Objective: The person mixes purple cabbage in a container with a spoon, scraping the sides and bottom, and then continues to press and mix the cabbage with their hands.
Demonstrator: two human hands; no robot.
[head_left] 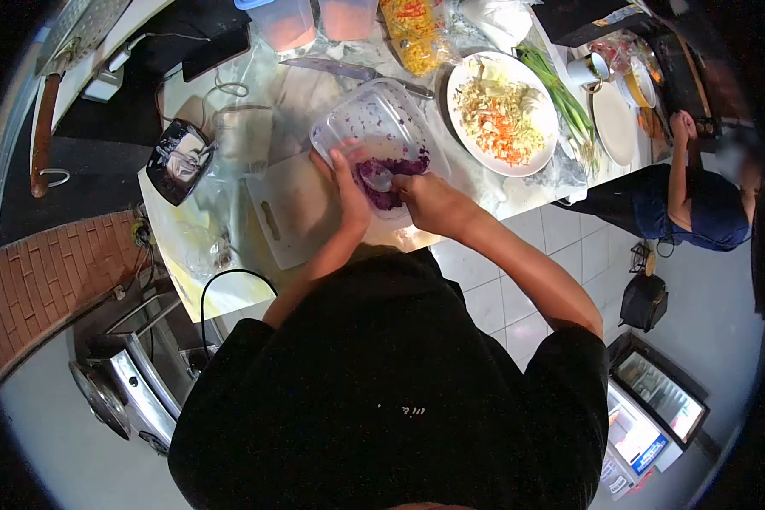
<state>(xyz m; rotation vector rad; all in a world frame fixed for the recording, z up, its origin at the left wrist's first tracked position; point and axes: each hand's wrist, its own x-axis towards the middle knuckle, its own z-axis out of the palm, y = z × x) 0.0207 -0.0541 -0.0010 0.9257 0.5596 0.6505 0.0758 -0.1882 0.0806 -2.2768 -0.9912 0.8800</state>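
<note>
Left hand point(348, 183) fingers clasp the tub point(374, 127); right hand point(425, 200) fingers pinch a spoon point(381, 177) inside.

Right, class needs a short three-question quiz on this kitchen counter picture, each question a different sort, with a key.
1. True or false: the clear plastic container holds chopped purple food.
2. What lies on the counter just beyond the container? A) knife B) whisk C) ladle
3. Fill in: the white plate of chopped vegetables sits to the ___ of the container.

Key: 1 true. 2 A. 3 right. The left hand steadies the container's near edge; the right hand works a spoon in the purple food.
</note>
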